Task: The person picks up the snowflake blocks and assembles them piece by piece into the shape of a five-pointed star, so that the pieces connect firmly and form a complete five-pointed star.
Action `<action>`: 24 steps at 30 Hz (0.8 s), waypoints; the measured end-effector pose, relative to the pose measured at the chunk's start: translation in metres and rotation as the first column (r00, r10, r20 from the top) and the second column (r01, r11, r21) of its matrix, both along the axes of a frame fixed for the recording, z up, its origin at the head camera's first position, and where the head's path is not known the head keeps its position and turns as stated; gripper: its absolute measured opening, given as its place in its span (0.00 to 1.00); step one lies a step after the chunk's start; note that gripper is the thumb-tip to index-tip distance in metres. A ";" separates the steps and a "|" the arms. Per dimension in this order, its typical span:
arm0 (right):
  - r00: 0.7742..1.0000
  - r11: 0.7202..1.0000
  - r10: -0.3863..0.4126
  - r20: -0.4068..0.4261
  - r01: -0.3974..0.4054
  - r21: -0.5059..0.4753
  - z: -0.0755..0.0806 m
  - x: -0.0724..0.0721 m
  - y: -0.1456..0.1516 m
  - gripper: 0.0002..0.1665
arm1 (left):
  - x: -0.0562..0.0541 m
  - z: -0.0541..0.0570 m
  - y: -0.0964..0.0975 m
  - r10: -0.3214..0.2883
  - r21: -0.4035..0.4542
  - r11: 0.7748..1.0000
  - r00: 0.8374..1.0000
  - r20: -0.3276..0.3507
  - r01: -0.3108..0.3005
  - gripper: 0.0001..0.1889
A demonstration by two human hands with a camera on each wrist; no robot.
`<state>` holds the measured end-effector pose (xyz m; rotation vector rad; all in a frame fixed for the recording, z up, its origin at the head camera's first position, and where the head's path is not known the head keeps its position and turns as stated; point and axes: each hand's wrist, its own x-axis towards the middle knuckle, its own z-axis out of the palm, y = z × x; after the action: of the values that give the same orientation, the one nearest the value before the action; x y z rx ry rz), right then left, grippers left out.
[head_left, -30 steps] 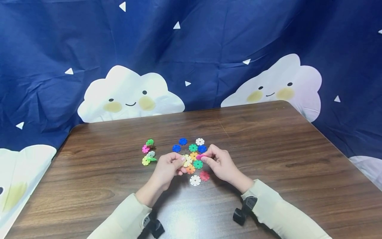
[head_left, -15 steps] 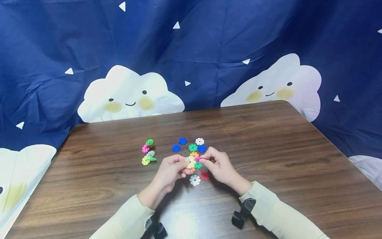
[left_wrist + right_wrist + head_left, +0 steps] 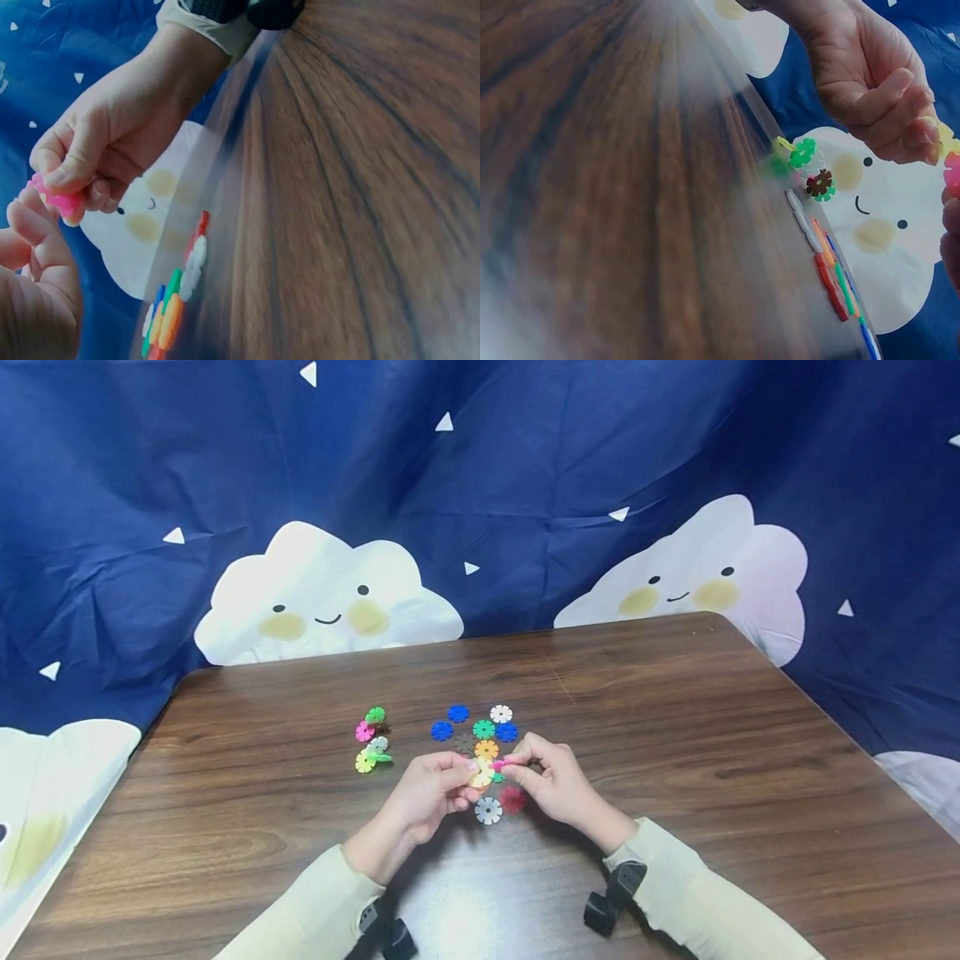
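My left hand (image 3: pixel 423 795) pinches a pale yellow notched flower-shaped plastic disc (image 3: pixel 482 774) between thumb and fingers. A pink notched disc (image 3: pixel 498 765) is pinched in my right hand (image 3: pixel 557 783), edge-on to the head camera. The two discs meet at their rims above the table; whether their slots interlock I cannot tell. In the right wrist view the yellow disc (image 3: pixel 946 138) sits just above the pink disc (image 3: pixel 952 171). Under the hands lie loose discs: orange (image 3: pixel 487 749), green (image 3: pixel 483 729), white (image 3: pixel 488 811) and red (image 3: pixel 512 799), some partly hidden.
To the left stands a joined cluster of discs (image 3: pixel 372 743) in green, pink, white, yellow and brown. Behind the hands lie blue discs (image 3: pixel 458 714) and another white disc (image 3: pixel 501 714). The wooden table (image 3: pixel 675 710) ends at a blue cloud-print curtain (image 3: pixel 510 468).
My left hand has shifted slightly right with the yellow disc, closing the gap to the pink one. My right hand has dipped a little, and the pink disc has turned. The joined cluster stays put.
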<state>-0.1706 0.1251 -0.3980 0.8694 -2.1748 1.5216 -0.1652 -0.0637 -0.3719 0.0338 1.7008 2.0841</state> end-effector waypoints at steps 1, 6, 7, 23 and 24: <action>1.000 1.000 0.002 -0.006 -0.002 0.003 0.000 0.001 0.000 0.08 | 0.000 0.000 0.000 -0.006 0.000 1.000 1.000 0.001 0.006 0.11; 0.998 1.000 0.011 -0.054 -0.010 0.009 0.003 0.004 0.000 0.09 | 0.005 0.003 0.001 -0.008 -0.015 1.000 1.000 -0.008 0.008 0.11; 0.998 1.000 0.011 -0.061 -0.011 0.006 0.003 0.005 0.000 0.09 | 0.006 0.004 0.001 -0.007 -0.015 1.000 1.000 -0.010 0.007 0.11; 0.979 0.984 0.041 0.200 -0.074 0.160 0.013 0.002 0.000 0.07 | 0.007 0.002 -0.006 0.020 -0.014 1.000 0.998 -0.058 -0.021 0.08; 0.972 0.975 0.034 0.232 -0.084 0.206 0.013 0.001 0.003 0.07 | 0.005 0.002 -0.007 0.028 -0.015 0.999 0.998 -0.060 -0.028 0.07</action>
<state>-0.1701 0.1280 -0.3850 0.8698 -2.5386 1.4976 -0.1601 -0.0706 -0.3700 0.0690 1.7623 2.1099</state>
